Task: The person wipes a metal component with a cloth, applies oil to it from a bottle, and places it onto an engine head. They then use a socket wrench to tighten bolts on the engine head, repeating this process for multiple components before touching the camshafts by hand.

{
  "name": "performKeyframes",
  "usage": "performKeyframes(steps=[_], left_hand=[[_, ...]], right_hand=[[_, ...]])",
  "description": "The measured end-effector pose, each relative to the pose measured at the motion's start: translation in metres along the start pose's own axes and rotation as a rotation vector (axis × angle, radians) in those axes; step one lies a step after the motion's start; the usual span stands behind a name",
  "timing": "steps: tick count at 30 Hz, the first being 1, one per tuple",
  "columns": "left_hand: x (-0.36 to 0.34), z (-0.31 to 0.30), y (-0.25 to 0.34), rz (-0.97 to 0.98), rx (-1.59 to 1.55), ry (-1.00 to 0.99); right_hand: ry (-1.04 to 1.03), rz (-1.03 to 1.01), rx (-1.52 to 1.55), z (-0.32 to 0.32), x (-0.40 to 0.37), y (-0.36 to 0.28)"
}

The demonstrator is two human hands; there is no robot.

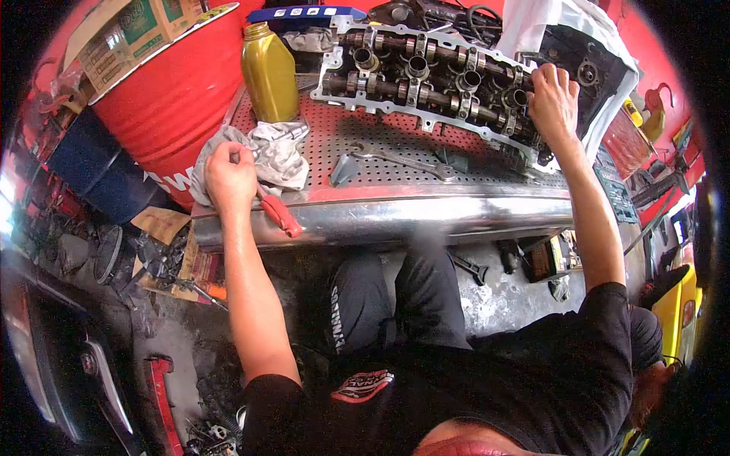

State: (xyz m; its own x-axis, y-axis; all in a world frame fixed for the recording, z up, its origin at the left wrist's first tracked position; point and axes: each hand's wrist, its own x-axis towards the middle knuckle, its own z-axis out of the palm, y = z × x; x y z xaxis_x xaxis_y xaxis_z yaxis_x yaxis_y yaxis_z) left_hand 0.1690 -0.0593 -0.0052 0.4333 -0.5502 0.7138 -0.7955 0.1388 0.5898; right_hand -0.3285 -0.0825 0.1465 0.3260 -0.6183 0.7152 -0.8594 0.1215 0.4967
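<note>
My left hand (231, 176) is closed over a crumpled grey-white rag (285, 161) at the bench's left end; what its fingers hold is too small to name. Beside that wrist, red-handled pliers (278, 213) reach over the bench edge. My right hand (553, 102) rests with curled fingers at the right end of a cylinder head (426, 76) with camshafts; anything in those fingers is hidden. A wrench (403, 162) lies on the perforated bench top (327, 140) in front of the cylinder head.
A gold oil bottle (271, 76) stands behind the rag. A red drum (179, 91) carrying a cardboard box (133, 38) is at the left. Dark engine parts on white plastic (616, 53) lie back right. Another person (650, 365) is low at the right.
</note>
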Motion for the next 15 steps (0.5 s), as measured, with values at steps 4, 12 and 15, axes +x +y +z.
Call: performKeyframes(steps=[4,12,15], left_hand=[[0.001,-0.002,0.001,-0.009,-0.011,-0.015],[0.000,0.004,-0.012,0.027,0.004,-0.026],[0.003,0.010,-0.022,0.094,-0.037,-0.052]], right_hand=[[-0.029,-0.023,0.144,0.006,0.000,0.006],[0.026,-0.029,0.040,0.007,-0.003,0.003],[0.054,0.051,0.161,0.010,-0.010,0.014]])
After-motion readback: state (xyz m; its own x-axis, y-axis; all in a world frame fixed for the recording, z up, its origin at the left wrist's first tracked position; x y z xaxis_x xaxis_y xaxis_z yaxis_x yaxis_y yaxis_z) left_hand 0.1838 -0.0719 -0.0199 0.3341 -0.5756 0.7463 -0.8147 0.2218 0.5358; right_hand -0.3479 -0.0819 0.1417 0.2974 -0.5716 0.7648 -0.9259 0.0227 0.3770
